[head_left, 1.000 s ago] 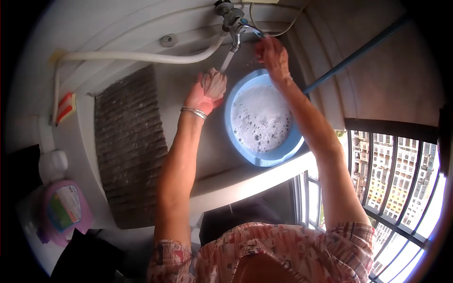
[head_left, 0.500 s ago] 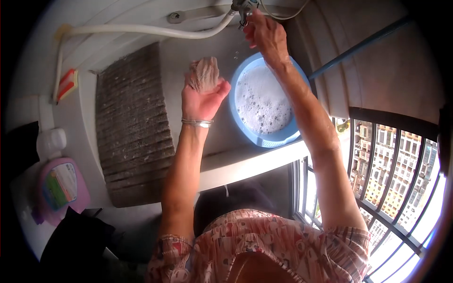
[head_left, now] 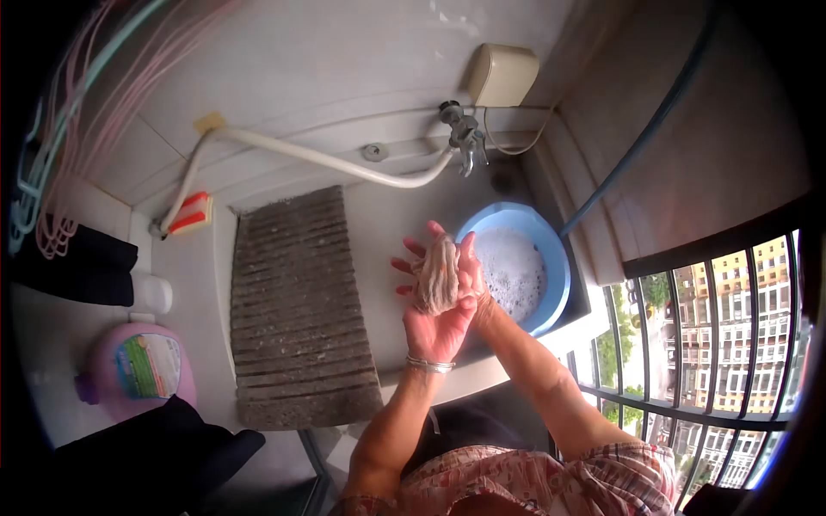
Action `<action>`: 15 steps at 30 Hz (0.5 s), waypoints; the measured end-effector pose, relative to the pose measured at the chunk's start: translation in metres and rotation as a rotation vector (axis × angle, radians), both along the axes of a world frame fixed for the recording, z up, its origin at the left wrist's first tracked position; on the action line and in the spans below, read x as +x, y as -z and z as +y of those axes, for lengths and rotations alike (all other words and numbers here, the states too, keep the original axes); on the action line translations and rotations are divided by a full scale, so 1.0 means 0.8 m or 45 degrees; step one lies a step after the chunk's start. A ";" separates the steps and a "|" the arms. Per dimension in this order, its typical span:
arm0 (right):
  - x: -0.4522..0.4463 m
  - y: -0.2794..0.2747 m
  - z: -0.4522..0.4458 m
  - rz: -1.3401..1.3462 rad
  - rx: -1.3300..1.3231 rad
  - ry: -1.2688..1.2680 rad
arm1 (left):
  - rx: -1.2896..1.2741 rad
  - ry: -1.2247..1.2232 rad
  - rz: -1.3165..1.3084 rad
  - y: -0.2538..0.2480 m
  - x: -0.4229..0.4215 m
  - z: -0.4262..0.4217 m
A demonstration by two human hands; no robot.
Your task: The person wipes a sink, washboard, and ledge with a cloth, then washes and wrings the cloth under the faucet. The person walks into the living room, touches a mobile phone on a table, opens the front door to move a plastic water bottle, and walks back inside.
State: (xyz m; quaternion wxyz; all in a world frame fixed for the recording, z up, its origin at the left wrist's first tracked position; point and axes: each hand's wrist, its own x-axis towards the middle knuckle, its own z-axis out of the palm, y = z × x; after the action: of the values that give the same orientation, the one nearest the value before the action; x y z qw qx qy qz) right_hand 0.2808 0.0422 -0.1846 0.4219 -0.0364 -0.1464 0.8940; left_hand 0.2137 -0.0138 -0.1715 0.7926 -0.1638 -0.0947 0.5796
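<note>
A bunched, wet-looking beige-grey cloth (head_left: 438,275) lies across the palm of my left hand (head_left: 437,334), palm up with a silver bracelet at the wrist. My right hand (head_left: 472,279) presses against the cloth from the right side, so both hands hold it between them. Some fingertips spread out past the cloth's upper left; the rest are partly hidden. Just right of my hands stands a light blue basin (head_left: 557,258) with foamy water (head_left: 512,271) in it. Above and beyond them is the metal tap (head_left: 466,142), with no water visibly running from it.
To the left lies a ridged dark washboard slab (head_left: 297,318) in the sink (head_left: 379,232). A white hose (head_left: 318,159) runs to the tap. A pink detergent bottle (head_left: 142,370), a red-and-white brush (head_left: 191,213), black cloth (head_left: 163,456) and hangers (head_left: 64,155) are left; a barred window (head_left: 688,344) is right.
My right hand has come down from the tap to the cloth. My left hand still has the cloth, and the two hands now meet on it. The view has shifted.
</note>
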 end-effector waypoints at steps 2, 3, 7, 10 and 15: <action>0.000 0.001 0.000 -0.129 -0.037 0.035 | 0.059 0.029 -0.085 -0.026 -0.004 -0.013; -0.004 0.004 0.003 -0.008 -0.103 -0.034 | 0.037 -0.012 -0.099 -0.019 -0.007 -0.016; -0.009 -0.008 0.005 -0.238 -0.145 -0.071 | 0.071 0.150 -0.093 -0.007 -0.017 -0.019; -0.013 -0.011 0.015 -0.377 -0.213 -0.093 | 0.200 0.219 0.005 -0.005 -0.024 -0.017; -0.007 -0.021 0.009 -0.329 0.095 -0.359 | 0.152 0.206 0.546 0.002 -0.019 -0.025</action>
State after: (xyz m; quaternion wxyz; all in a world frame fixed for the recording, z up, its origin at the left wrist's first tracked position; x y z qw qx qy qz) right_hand 0.2748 0.0492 -0.1681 0.2711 -0.1144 -0.2361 0.9261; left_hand 0.1984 -0.0336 -0.1729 0.8467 0.0031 0.0553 0.5292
